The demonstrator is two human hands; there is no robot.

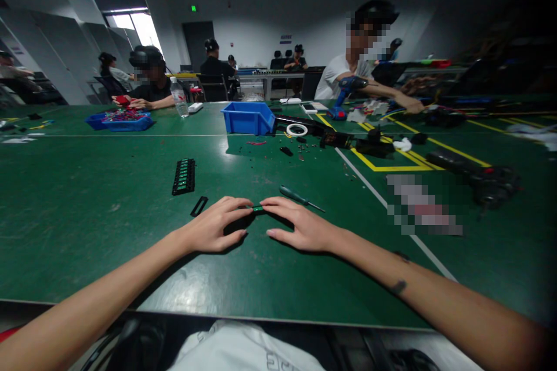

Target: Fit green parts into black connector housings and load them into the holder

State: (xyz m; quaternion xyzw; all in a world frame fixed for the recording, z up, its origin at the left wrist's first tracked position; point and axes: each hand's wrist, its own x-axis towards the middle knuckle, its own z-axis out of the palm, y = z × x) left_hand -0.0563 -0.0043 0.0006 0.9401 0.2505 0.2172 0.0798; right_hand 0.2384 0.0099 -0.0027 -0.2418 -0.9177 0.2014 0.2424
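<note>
A small black frame with a green circuit board [258, 208] lies on the table between my hands. The fingertips of my left hand [220, 225] rest at its left end, with the thumb apart from the fingers and off the part. At the right end are the fingertips of my right hand [300, 223], its thumb also held away. The fingers hide both ends of the part. Left of my left hand lies a black rectangular frame [199, 207] with an open middle. Beyond it stands a row of several black frames with green boards [183, 176]. A screwdriver [300, 198] lies just past my right hand.
A blue bin [248, 118] stands ahead on the green table [130, 232]. Near it are a white ring [297, 130], scattered small screws and black parts. A cordless drill [346, 95] and a co-worker [343, 72] are at the far right. Another person sits behind blue trays [128, 122].
</note>
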